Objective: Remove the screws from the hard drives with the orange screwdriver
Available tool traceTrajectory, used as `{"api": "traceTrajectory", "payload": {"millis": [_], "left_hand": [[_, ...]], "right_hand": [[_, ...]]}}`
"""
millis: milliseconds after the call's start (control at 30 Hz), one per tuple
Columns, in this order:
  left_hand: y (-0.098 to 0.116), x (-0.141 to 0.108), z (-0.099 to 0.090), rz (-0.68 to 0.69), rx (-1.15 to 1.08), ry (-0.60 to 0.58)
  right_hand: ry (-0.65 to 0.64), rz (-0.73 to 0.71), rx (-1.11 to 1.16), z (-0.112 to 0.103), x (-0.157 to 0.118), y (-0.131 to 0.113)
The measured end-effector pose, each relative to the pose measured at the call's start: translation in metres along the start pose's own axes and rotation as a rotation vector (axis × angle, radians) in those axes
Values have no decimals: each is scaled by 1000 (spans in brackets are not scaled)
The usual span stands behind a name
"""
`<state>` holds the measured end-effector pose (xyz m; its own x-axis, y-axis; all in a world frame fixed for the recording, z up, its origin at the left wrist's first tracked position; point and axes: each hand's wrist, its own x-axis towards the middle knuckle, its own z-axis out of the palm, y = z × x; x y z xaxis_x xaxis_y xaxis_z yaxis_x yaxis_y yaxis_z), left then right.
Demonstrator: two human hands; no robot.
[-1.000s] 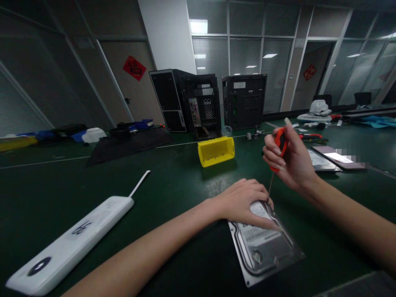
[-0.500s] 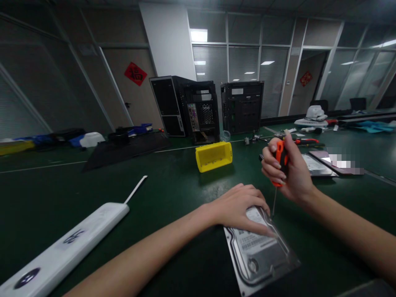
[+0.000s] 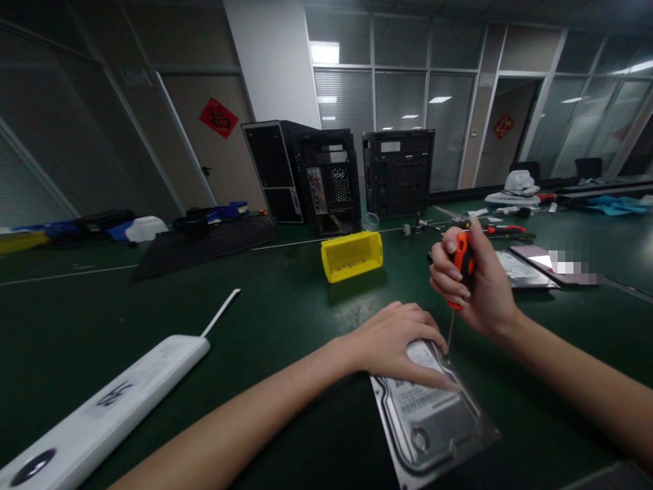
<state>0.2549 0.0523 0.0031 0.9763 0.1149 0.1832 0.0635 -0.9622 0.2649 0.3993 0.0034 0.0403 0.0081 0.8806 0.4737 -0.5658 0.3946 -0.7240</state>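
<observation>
A silver hard drive [image 3: 443, 429] lies label side up on the green table, close to me. My left hand [image 3: 400, 344] grips its far end, fingers over the far edge and thumb across the label. In my closed right hand [image 3: 474, 279] is a screwdriver [image 3: 462, 262] with an orange and black handle, held upright. Its thin shaft points down, and the tip is at the drive's far right corner, beside my left fingertips. Whether it sits in a screw I cannot tell.
A yellow bin [image 3: 352, 257] with small bits in it stands beyond my hands. Black computer cases [image 3: 400, 173] are at the back. Another drive [image 3: 523, 270] and a flat pinkish device [image 3: 541, 262] lie right. A long white device [image 3: 117, 401] is at left.
The screwdriver tip has shifted slightly left and up, onto the drive's corner. Both hands keep their grips, and the view has moved a little.
</observation>
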Motion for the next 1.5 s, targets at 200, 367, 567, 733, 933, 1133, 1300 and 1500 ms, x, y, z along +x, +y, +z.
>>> {"api": "traceTrajectory", "payload": {"millis": [200, 367, 567, 733, 933, 1133, 1300, 1500], "left_hand": [[0, 0, 0, 10, 9, 3], [-1, 0, 1, 10, 5, 8], [0, -1, 1, -2, -4, 5], [-1, -2, 0, -28, -89, 20], [-8, -4, 1, -77, -239, 121], [-21, -5, 3, -125, -199, 209], [-65, -12, -25, -302, 418, 328], [-129, -13, -53, -305, 935, 223]], "right_hand": [[23, -34, -8, 1, -3, -2], [29, -32, -28, 3, -4, -3], [55, -49, -50, 5, -5, -4], [88, -116, -32, 3, -3, -7], [205, -240, -8, 2, 6, -8], [255, -272, -21, -8, 13, -10], [266, -161, -79, -32, 16, -3], [228, 76, -130, -46, 22, 18]]}}
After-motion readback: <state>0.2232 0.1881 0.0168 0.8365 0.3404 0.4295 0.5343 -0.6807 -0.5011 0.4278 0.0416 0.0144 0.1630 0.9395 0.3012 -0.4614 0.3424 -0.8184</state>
